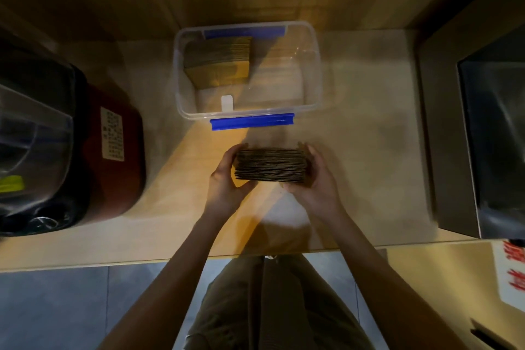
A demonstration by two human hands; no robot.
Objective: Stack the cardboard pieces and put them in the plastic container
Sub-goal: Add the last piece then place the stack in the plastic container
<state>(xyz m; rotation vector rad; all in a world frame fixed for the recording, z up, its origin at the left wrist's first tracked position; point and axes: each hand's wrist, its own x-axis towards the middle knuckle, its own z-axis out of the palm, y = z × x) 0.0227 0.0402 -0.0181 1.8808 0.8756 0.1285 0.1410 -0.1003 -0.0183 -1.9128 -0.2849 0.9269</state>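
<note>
A stack of brown cardboard pieces [271, 165] is held just above the wooden counter, its layered edges facing me. My left hand [227, 179] grips its left end and my right hand [318, 179] grips its right end. Beyond it stands a clear plastic container [315, 71] with blue clips on its near and far sides, lid off. Another stack of cardboard pieces [220, 60] lies inside the container's left half; its right half holds nothing.
A dark red and black appliance [85, 145] with a white label fills the counter's left. A dark metal box with a glass front [483, 136] stands at the right. The counter's front edge [199, 260] runs below my wrists, with tiled floor underneath.
</note>
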